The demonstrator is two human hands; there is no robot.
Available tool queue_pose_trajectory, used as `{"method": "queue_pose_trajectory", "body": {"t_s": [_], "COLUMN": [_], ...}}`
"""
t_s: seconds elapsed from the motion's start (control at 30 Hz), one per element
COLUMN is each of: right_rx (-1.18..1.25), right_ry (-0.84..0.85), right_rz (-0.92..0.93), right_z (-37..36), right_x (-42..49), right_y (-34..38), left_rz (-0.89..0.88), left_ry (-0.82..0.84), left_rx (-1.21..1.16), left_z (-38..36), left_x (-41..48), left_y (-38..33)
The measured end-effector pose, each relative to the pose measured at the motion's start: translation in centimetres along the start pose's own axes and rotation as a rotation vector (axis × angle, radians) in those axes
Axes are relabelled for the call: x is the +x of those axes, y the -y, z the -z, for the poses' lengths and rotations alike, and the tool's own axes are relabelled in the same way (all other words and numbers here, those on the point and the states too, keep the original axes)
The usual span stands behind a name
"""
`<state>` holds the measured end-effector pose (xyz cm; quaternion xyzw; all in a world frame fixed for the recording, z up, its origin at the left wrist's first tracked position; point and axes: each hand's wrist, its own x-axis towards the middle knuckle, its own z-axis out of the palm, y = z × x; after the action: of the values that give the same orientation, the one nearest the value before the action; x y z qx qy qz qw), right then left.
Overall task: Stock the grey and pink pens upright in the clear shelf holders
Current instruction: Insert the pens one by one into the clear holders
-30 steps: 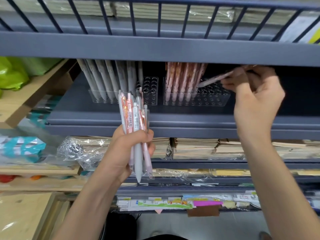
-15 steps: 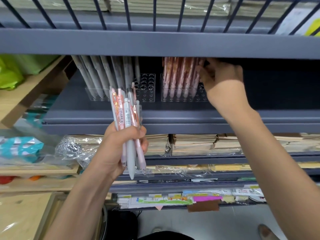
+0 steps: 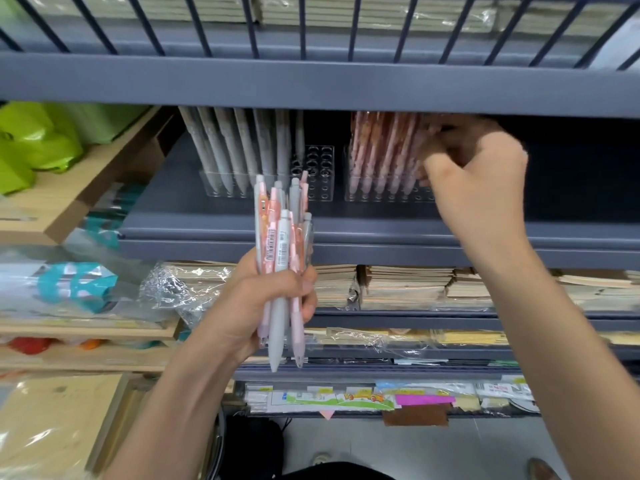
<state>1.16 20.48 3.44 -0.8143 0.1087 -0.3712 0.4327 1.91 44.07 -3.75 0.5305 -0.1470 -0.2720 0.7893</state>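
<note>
My left hand [image 3: 277, 306] grips a bundle of grey and pink pens [image 3: 282, 244], held upright in front of the shelf. On the grey shelf [image 3: 381, 233] stand two clear holders. Grey pens [image 3: 239, 147] fill most of the left holder [image 3: 322, 171], whose right-hand holes stay bare. In the right holder [image 3: 381, 197] stands a row of pink pens [image 3: 384, 150]. My right hand [image 3: 478, 178] reaches under the upper shelf, its curled fingers against the right end of the pink row. Blur hides whether a pen is between them.
The upper shelf's front beam [image 3: 311, 84] hangs low over the holders and hides the pen tops. Stacks of notebooks [image 3: 405, 285] fill the shelf below. Plastic-wrapped packs [image 3: 79, 289] and green bags [image 3: 34, 140] lie on wooden shelves at the left.
My right hand carried a pink pen leftward to the right end of the pink row and now sits curled there. My left hand stayed with its bundle.
</note>
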Motion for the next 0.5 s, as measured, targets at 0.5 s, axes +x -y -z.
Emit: {"method": "queue_pose_trajectory", "body": {"t_s": [0.5], "right_rx": [0.653], "right_ry": [0.71], "right_rz": [-0.409], "right_z": [-5.4], "right_x": [-2.7], "right_y": [1.7], "left_rz": [0.071], "left_ry": [0.148], "left_rx": [-0.079], "left_z": [0.4], "left_x": [-1.3], "left_y": [0.5]}}
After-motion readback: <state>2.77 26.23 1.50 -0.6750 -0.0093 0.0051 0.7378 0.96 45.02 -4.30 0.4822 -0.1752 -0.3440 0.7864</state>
